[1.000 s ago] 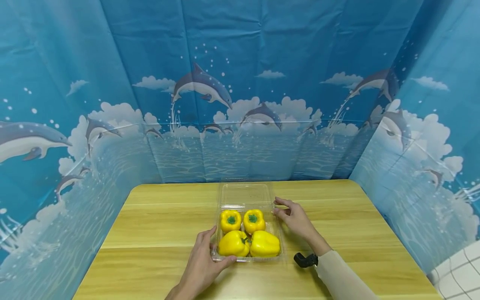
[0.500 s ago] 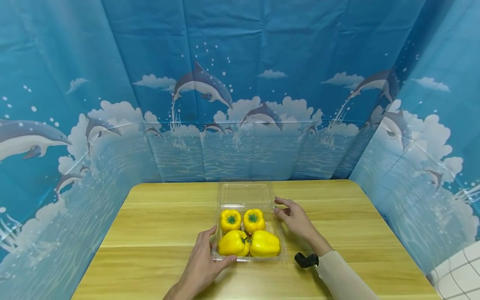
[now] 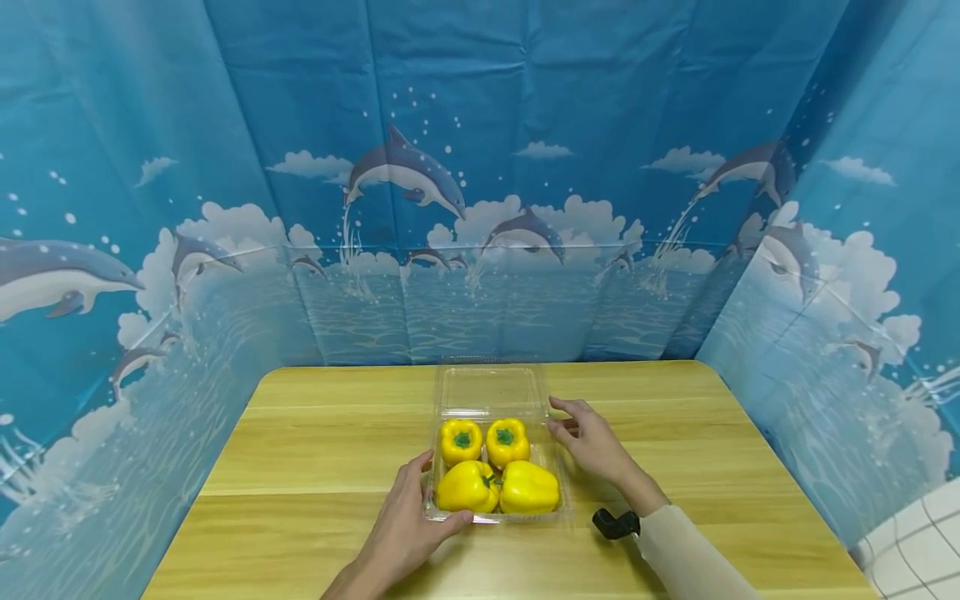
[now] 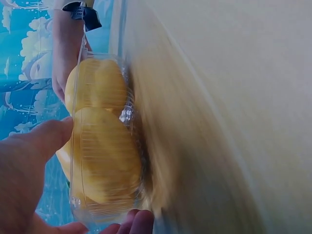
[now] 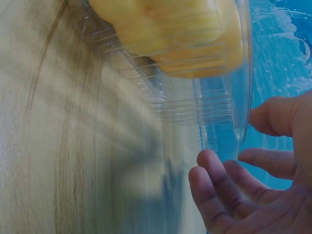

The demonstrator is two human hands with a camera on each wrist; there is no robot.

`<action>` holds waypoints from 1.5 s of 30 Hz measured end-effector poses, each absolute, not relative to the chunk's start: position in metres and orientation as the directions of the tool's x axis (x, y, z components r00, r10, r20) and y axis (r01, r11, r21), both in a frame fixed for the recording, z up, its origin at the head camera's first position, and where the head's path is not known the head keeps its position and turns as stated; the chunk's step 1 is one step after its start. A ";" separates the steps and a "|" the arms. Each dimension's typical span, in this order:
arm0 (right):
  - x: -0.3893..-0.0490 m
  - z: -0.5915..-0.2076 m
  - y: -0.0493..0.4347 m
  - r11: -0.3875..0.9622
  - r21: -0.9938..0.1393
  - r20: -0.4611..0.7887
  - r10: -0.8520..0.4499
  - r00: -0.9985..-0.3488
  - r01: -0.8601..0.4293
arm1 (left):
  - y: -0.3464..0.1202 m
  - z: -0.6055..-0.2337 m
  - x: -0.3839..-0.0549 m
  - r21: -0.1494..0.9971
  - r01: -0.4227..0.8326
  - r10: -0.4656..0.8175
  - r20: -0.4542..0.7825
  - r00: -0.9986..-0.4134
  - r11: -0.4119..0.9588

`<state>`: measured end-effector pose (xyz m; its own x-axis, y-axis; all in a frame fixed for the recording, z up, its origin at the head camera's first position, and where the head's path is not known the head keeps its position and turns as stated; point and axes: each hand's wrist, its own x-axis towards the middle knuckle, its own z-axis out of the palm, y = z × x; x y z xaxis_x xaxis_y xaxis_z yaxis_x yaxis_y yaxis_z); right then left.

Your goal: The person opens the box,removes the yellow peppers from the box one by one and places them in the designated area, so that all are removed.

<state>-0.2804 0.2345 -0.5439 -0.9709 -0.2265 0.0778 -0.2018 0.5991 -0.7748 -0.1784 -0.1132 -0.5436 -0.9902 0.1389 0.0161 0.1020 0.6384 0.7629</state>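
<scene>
A clear plastic clamshell box (image 3: pixel 566 514) stands on the table with its lid (image 3: pixel 491 388) laid back. Inside it are several yellow bell peppers: two at the back show green stems, such as the back left pepper (image 3: pixel 461 442), and two at the front lie on their sides, such as the front right pepper (image 3: pixel 529 487). My left hand (image 3: pixel 403 521) grips the front left corner, thumb over the front rim, fingers along the left wall. My right hand (image 3: pixel 592 437) is at the back right corner near the hinge; its thumb (image 5: pixel 273 116) meets the rim and its fingers spread loosely.
The wooden table (image 3: pixel 315 467) has rounded back corners. A blue curtain (image 3: pixel 480 317) printed with dolphins hangs behind it and along both sides. On the right wrist sits a black device (image 3: pixel 617 524) beside a beige sleeve (image 3: pixel 686 550). White tile-patterned fabric (image 3: pixel 918 550) shows at the lower right.
The box, the peppers and the left hand keep their places. My right hand and forearm have shifted only slightly.
</scene>
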 end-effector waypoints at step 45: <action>-0.236 -0.499 0.222 0.649 -0.424 0.168 -0.629 -0.759 -0.632 | -0.116 -0.540 -0.195 0.745 0.114 0.225 -0.050 -0.973 0.657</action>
<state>-0.2357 0.2219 -0.4992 -0.7589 -0.6293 0.1677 -0.6318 0.6489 -0.4240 -0.1949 -0.1164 -0.5399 -0.9730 0.2253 -0.0499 0.1141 0.6575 0.7448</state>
